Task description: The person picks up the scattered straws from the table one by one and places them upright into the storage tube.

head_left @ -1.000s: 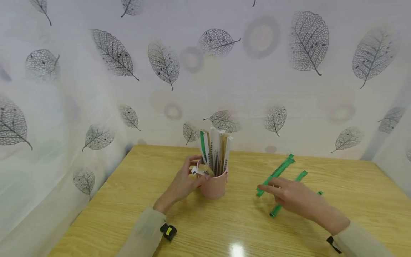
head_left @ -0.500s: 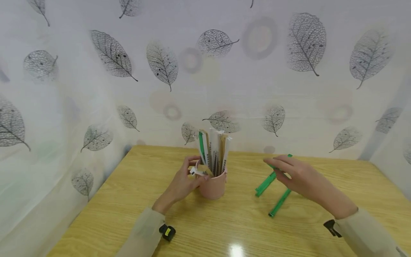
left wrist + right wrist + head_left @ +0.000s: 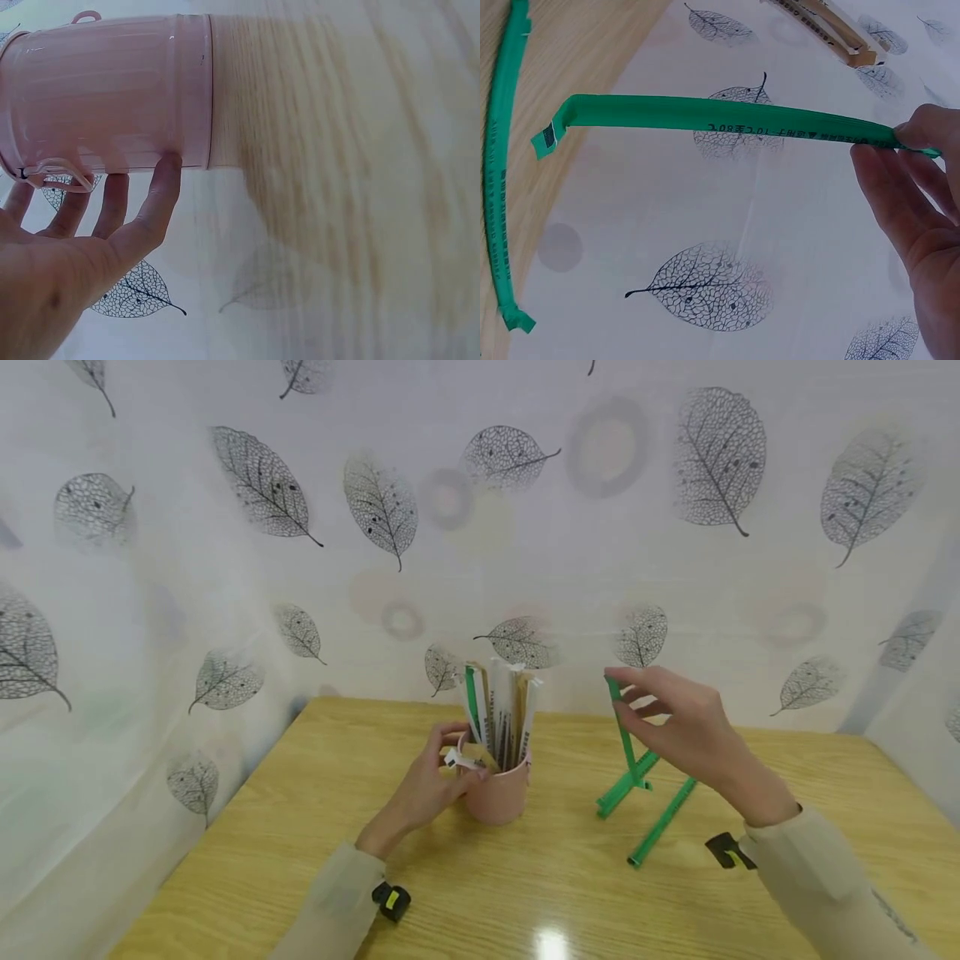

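In the head view my left hand (image 3: 420, 793) holds a small pink metal bucket (image 3: 498, 800), thumb on the near side and fingers around the far left. The left wrist view has several fingers (image 3: 161, 191) against the bucket's side, by its little wire handle (image 3: 67, 169). Wrapped straws (image 3: 498, 710) in white, brown and green stand in it; a bent white wrapper end (image 3: 468, 762) sticks over the rim. My right hand (image 3: 697, 735) pinches a green wrapped straw (image 3: 667, 114) by one end; the straw hangs down with its lower tip bent.
Two more green wrapped straws lie slanted on the wooden table (image 3: 300, 827), one straw (image 3: 617, 795) behind the held one's tip, the other straw (image 3: 663, 822) nearer me. A leaf-patterned cloth (image 3: 585, 543) hangs behind and beside the table.
My right hand has picked up a green wrapped straw and raised it, moving up and turning it toward upright. My left hand stays on the bucket.
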`<action>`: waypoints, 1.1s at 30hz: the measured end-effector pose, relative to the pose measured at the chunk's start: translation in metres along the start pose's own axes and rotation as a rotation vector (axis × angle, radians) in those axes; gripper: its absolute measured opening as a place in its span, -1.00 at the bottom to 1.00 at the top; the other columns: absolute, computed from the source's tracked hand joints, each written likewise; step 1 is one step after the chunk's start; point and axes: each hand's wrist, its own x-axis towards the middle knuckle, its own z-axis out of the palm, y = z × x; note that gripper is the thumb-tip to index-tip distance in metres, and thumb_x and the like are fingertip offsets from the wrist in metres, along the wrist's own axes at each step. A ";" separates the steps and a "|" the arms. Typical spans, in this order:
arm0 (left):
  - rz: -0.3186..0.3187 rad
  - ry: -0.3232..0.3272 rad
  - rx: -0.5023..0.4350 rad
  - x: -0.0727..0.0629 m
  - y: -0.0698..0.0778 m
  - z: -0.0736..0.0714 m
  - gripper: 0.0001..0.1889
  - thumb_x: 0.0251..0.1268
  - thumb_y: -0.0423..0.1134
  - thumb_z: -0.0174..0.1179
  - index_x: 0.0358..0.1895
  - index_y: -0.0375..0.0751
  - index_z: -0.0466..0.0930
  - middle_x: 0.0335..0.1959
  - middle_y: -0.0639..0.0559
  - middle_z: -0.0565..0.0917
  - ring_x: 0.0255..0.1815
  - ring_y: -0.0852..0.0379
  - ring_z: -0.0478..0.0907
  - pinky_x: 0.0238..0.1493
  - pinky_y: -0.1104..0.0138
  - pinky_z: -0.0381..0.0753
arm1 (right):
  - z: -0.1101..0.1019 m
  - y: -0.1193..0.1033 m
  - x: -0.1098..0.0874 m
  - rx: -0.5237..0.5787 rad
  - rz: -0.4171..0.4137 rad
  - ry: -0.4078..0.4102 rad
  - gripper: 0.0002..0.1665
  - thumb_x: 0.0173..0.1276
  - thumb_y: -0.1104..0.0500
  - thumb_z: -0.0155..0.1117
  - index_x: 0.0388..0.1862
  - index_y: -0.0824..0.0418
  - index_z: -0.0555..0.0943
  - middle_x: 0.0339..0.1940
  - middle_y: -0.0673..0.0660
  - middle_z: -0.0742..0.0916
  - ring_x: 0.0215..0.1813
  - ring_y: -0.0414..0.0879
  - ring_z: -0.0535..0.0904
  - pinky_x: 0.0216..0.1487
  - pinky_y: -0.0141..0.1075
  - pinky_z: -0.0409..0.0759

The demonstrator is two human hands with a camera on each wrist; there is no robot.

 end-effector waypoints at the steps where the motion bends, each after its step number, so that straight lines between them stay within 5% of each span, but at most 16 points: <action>1: 0.001 -0.001 -0.001 0.000 0.000 0.000 -0.27 0.31 0.06 0.34 0.47 0.17 0.20 0.40 -0.08 0.48 0.44 -0.10 0.41 0.45 -0.14 0.33 | 0.001 -0.002 0.003 0.002 0.013 0.001 -0.36 0.11 0.52 0.43 0.23 0.28 0.64 -0.09 0.16 0.79 -0.22 -0.09 0.77 -0.19 -0.54 0.69; 11: -0.013 -0.003 -0.026 0.000 0.001 0.001 -0.27 0.28 0.06 0.37 0.45 0.21 0.22 0.39 -0.05 0.47 0.36 -0.11 0.46 0.30 -0.05 0.49 | 0.016 -0.014 0.037 0.064 0.037 0.079 -0.37 0.08 0.55 0.46 0.19 0.32 0.66 -0.04 0.21 0.80 -0.20 -0.07 0.79 -0.21 -0.54 0.70; 19: -0.003 0.005 -0.018 0.000 0.001 0.000 -0.27 0.27 0.05 0.38 0.44 0.19 0.22 0.37 -0.06 0.48 0.37 -0.11 0.45 0.37 -0.12 0.42 | 0.026 -0.025 0.063 0.200 0.060 0.213 -0.38 0.07 0.59 0.43 0.18 0.38 0.65 -0.17 0.28 0.80 -0.12 -0.43 0.73 -0.19 -0.50 0.72; 25: -0.014 -0.002 -0.006 0.001 0.002 -0.001 -0.26 0.28 0.06 0.38 0.46 0.19 0.20 0.39 -0.09 0.47 0.28 -0.13 0.49 0.22 -0.06 0.53 | 0.036 -0.035 0.079 0.296 0.024 0.257 -0.41 0.08 0.62 0.42 0.16 0.45 0.63 -0.15 0.35 0.77 -0.12 -0.36 0.75 -0.20 -0.44 0.74; 33: -0.022 -0.006 -0.001 0.001 0.001 -0.001 -0.25 0.29 0.07 0.37 0.47 0.20 0.19 0.40 -0.09 0.46 0.26 -0.14 0.49 0.18 -0.01 0.55 | 0.052 -0.035 0.076 0.260 -0.007 0.237 -0.49 0.15 0.54 0.42 0.14 0.48 0.62 -0.13 0.32 0.78 -0.18 -0.07 0.80 -0.20 -0.44 0.74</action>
